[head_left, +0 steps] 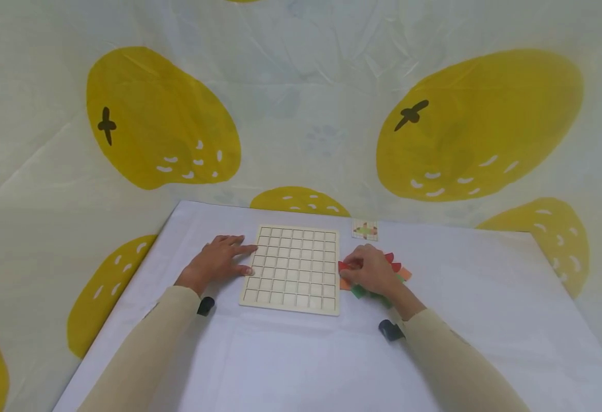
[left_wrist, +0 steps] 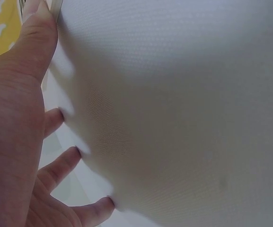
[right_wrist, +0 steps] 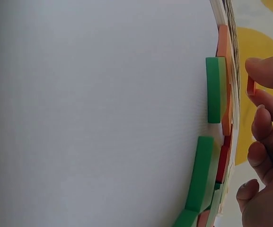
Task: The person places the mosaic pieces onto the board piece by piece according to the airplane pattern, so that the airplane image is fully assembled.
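A pale wooden board [head_left: 290, 269] with a square grid lies flat on the white table. My left hand [head_left: 218, 258] rests at its left edge, fingers spread, with thumb and index fingertip right at the rim. In the left wrist view the thumb [left_wrist: 37, 40] lies along the board's edge and the other fingertips reach down to the tabletop. Beside the board's right edge, my right hand [head_left: 370, 269] pinches a small red block [right_wrist: 251, 85] between thumb and index finger. Under and around that hand lie green blocks [right_wrist: 214, 90], orange blocks [head_left: 406, 273] and red blocks [head_left: 396, 266], partly hidden by it.
A small card [head_left: 365, 230] with a coloured pattern on a grid lies near the table's back edge, right of the board. Behind the white table [head_left: 290, 366] hangs a pale sheet [head_left: 306, 143] printed with large yellow fruits. Below each wrist shows a black object [head_left: 391, 330].
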{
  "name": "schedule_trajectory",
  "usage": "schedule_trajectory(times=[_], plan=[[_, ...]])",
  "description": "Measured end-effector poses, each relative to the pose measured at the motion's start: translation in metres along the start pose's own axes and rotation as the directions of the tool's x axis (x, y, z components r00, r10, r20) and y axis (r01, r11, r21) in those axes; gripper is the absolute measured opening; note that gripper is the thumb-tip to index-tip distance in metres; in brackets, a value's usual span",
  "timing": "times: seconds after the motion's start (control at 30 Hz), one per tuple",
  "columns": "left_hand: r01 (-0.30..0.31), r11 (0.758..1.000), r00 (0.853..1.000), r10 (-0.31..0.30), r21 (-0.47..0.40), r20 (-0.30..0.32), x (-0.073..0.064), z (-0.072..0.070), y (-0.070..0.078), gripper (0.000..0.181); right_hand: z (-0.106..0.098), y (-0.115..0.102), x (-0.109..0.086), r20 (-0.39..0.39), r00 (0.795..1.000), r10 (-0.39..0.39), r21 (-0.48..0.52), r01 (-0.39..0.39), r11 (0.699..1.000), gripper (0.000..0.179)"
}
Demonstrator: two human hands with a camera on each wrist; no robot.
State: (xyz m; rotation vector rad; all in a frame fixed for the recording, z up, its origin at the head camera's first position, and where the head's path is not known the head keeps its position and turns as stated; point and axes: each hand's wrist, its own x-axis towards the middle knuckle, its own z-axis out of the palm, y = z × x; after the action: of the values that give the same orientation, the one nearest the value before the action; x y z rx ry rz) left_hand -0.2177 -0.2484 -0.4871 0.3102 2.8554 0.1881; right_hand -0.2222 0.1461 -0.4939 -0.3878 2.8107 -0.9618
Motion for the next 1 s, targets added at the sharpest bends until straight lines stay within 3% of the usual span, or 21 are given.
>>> schedule_trajectory(times=[1.0], plan=[[-0.023,1.000,1.000,0.023,0.020,-0.007,-0.003,-0.002,-0.002,0.074,0.011,-0.010,0.016,0.029,0.998,0.054,0.097,-0.057,0.994,0.027]])
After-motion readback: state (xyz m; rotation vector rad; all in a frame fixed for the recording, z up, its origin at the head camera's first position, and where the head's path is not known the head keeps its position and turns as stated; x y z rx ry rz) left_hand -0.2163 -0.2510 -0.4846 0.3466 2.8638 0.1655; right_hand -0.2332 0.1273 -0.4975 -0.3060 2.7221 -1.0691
